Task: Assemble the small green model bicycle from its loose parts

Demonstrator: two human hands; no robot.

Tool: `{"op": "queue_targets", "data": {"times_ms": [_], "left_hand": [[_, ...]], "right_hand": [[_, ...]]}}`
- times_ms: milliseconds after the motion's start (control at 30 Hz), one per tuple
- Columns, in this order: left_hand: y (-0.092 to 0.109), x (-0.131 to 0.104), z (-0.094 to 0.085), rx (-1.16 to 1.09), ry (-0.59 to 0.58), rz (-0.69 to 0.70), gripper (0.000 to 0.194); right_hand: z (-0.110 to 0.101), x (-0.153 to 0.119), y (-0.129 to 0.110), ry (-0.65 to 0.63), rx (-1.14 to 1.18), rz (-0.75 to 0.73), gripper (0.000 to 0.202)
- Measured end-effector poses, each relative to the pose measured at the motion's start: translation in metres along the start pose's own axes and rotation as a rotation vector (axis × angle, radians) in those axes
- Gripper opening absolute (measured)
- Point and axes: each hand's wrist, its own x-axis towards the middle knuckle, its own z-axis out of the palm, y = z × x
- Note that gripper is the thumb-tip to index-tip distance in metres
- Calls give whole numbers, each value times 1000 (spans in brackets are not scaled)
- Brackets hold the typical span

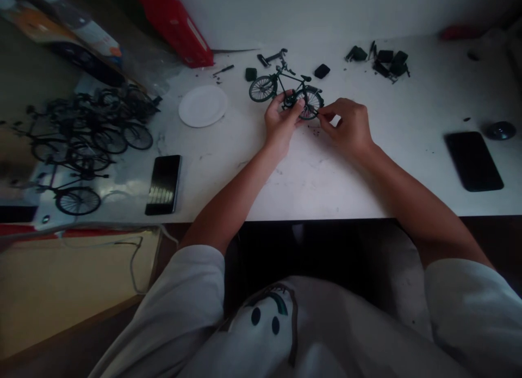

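A small dark model bicycle (290, 80) is held above the white table, its front wheel pointing left. My left hand (284, 117) grips it low down, near the pedals and the rear wheel, with the thumb pressed over the wheel. At the rear wheel's lower right edge, my right hand (346, 122) has thumb and forefinger pinched together. Whatever is between those fingertips is too small to name. Just behind the bicycle lie a dark frame-like part (272, 57) and two small dark blocks, one green (250, 74) and one black (322, 70).
Several model bicycles (81, 133) crowd the left side beside a phone (163, 185). A white plate (203, 106), a small screwdriver (223, 70) and a red box (179, 30) are at back left. Dark parts (391, 62) lie back right; another phone (474, 161) is far right.
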Motion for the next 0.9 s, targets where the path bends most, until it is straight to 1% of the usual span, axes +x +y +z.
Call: {"op": "queue_targets", "data": {"times_ms": [67,167,233,333,400,500,567,600,667,767,833,900], "left_hand": [[0,-1,0,0,6,18,56],[1,-2,0,31,8,52,33],[1,-3,1,47,7,83,27],[2,-4,1,42,15,87,34],[1,-5,2,36,9,74,45],[0,-6,3,46,0,47,67],[-1,-6,3,52,16,29,74],[-1,-5,3,48,22,36,73],[-2,-3,1,39,22,76,65],[-2,1,-1,38,18,110,52],[-1,3,-1,21,38,101,53],[-1,4,1,-24,47,79,61]], "right_hand": [[1,0,2,19,-4,-24,20],[5,0,7,47,-5,-74,21],[7,0,11,61,-7,-110,23],[8,1,13,53,-30,-120,27],[7,1,12,23,-32,-97,28],[4,2,8,-77,-7,-57,24],[1,3,7,-141,7,-49,20],[0,4,7,-157,14,-48,20],[-2,6,10,-161,15,-38,22],[-7,8,18,-163,-50,-21,26],[-10,9,21,-211,-118,-23,26],[-13,8,22,-278,-174,-25,24]]}}
